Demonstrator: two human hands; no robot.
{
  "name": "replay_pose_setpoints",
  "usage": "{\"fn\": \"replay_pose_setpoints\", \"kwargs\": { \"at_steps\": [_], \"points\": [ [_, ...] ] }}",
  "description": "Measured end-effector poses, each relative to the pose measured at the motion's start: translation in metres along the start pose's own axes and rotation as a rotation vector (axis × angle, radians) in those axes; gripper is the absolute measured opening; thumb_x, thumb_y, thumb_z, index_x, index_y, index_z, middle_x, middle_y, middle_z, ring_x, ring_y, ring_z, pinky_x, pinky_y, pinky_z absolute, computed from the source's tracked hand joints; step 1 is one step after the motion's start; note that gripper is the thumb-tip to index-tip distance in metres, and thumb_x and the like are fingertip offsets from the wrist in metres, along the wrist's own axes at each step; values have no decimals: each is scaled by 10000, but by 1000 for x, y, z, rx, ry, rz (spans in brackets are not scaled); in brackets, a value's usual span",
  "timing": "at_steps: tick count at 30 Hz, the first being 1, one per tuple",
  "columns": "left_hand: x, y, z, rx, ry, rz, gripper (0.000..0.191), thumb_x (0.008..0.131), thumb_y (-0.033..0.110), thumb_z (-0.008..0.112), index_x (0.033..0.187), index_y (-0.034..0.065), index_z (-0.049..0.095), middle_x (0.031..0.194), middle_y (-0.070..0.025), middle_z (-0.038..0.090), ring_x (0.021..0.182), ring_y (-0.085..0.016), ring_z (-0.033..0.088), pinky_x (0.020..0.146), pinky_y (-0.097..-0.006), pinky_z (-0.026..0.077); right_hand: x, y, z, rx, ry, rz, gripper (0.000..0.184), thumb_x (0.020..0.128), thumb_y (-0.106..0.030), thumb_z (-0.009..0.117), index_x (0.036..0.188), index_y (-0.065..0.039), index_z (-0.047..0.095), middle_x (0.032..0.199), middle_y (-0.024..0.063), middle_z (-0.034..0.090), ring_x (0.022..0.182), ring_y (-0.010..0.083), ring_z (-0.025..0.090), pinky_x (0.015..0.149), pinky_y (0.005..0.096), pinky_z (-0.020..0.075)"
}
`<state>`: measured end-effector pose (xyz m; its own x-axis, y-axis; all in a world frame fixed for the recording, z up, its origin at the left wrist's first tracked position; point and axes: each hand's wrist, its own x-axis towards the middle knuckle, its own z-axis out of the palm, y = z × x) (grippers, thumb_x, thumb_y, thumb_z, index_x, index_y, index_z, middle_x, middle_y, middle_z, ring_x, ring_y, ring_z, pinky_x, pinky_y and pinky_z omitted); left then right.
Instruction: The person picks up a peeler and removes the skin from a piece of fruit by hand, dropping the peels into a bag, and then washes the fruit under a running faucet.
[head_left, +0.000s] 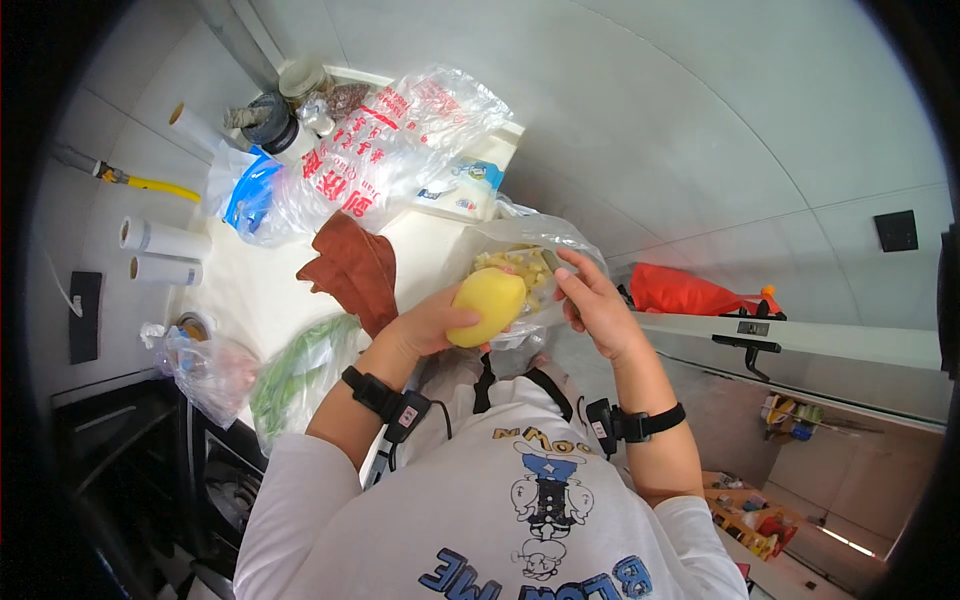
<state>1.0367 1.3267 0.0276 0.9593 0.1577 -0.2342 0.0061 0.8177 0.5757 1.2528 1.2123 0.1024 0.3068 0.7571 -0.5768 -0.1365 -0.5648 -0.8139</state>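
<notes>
My left hand (429, 322) grips a smooth yellow vegetable (487, 309) that looks like a peeled potato, with the thumb across its near side. To its right, my right hand (604, 319) holds a slim, dark-handled tool (553, 262); whether this is a knife or a peeler cannot be made out. The tool is apart from the potato. Just beyond both hands a clear plastic bag (574, 231) gapes at the counter's edge. Pale yellow scraps (534, 279) lie inside it, partly hidden behind the potato.
A brown cloth (356, 266) lies on the white counter (424, 244), left of the bag. Green vegetables in plastic (304, 375) are nearer me. A printed plastic bag (375, 157), wipes pack (461, 191) and jars (302, 81) stand farther back. A stove (225, 480) is at left, a door handle (750, 349) at right.
</notes>
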Motion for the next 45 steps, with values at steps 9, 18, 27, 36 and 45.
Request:
{"fn": "replay_pose_setpoints", "kwargs": {
  "at_steps": [9,18,27,36,45],
  "points": [
    [-12,-20,13,-142,126,144,778,789,314,746,1420,42,382,1285,-155,550,1074,-274,617,710,-363,590,-6,6,-25,51,-175,-76,545,983,-356,545,1426,-67,417,887,21,563,632,62,481,499,208,370],
    [-71,-87,100,-226,499,717,731,835,307,710,1437,77,365,1393,-187,476,1096,-279,596,804,-384,567,-20,37,-18,136,-461,-124,453,1015,-344,488,1339,-29,489,947,78,636,687,112,578,513,235,440],
    [-236,-283,158,291,1438,1124,752,796,146,783,1422,79,371,1252,-77,525,1130,-171,528,925,-316,474,-105,151,128,98,-1095,-174,439,1030,-334,442,1334,-20,484,952,128,635,685,154,598,517,260,464],
    [-403,-537,277,381,2170,1439,796,771,172,791,1429,75,354,1274,-107,526,1163,-213,529,977,-342,446,-307,274,294,-316,-1752,-17,522,1027,-380,420,1365,17,446,995,176,649,694,191,631,513,265,480],
    [-568,-766,366,135,2790,1321,804,751,182,807,1411,49,368,1231,-121,560,1136,-221,556,982,-340,447,-575,464,448,-692,-2133,123,506,1025,-379,435,1351,6,465,990,159,640,707,181,619,526,260,477]
  ]
}}
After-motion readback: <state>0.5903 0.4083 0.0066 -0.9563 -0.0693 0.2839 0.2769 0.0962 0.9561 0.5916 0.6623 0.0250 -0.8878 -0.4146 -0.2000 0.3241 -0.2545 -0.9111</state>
